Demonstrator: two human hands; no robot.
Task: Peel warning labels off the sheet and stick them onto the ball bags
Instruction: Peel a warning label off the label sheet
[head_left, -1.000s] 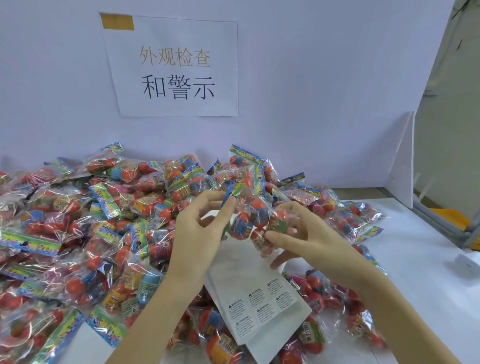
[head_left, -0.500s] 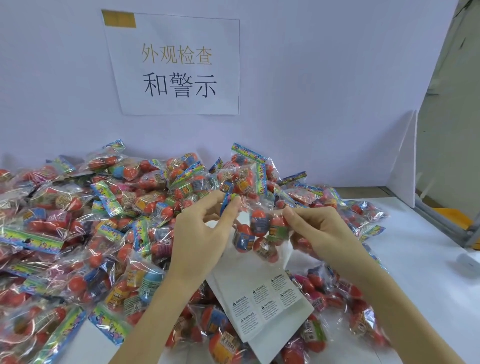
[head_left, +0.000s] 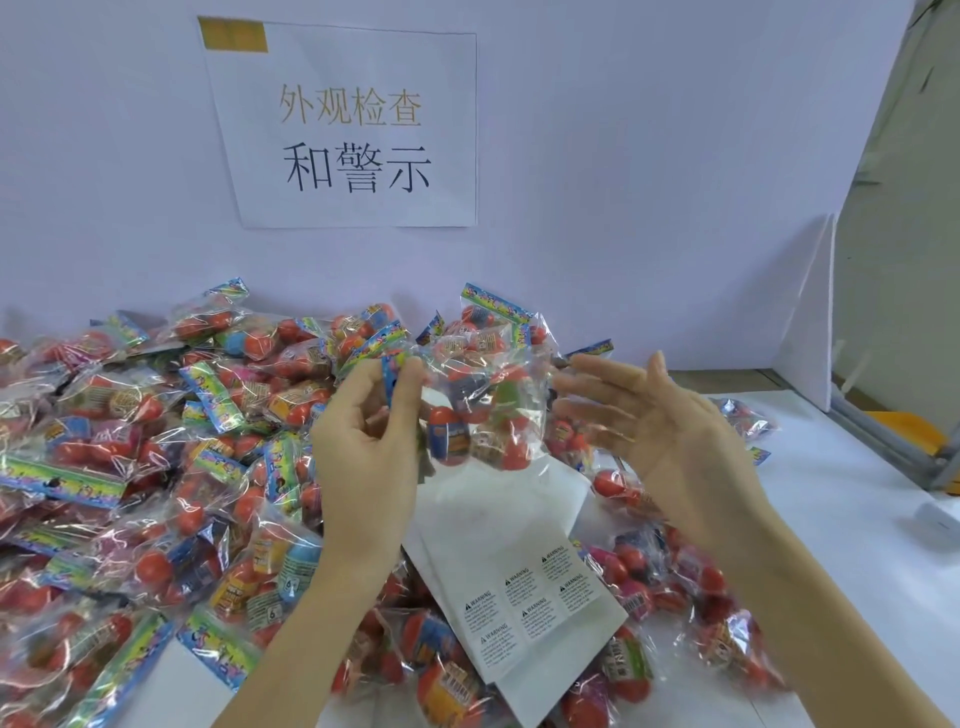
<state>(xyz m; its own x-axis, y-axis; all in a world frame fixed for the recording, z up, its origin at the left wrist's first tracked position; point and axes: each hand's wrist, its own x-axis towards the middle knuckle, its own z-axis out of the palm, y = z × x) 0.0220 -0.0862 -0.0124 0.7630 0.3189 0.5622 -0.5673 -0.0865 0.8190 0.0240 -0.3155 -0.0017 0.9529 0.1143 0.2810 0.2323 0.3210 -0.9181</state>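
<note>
My left hand (head_left: 363, 441) pinches the top corner of a clear ball bag (head_left: 483, 415) and holds it up above the table; red and blue balls show through the film. My right hand (head_left: 654, 426) is just right of the bag with fingers straight and spread, its fingertips at the bag's right edge. Below the bag lies the white label sheet (head_left: 519, 545), with several small warning labels (head_left: 530, 597) left on its lower part.
A big heap of ball bags (head_left: 156, 467) covers the table's left and back. More ball bags (head_left: 717, 613) lie at the right of the sheet. A white wall with a paper sign (head_left: 353, 130) stands behind. White tabletop (head_left: 857, 519) shows at the right.
My right hand has let go of the bag and opened its fingers, moving slightly right. My left hand has lifted the bag a little higher.
</note>
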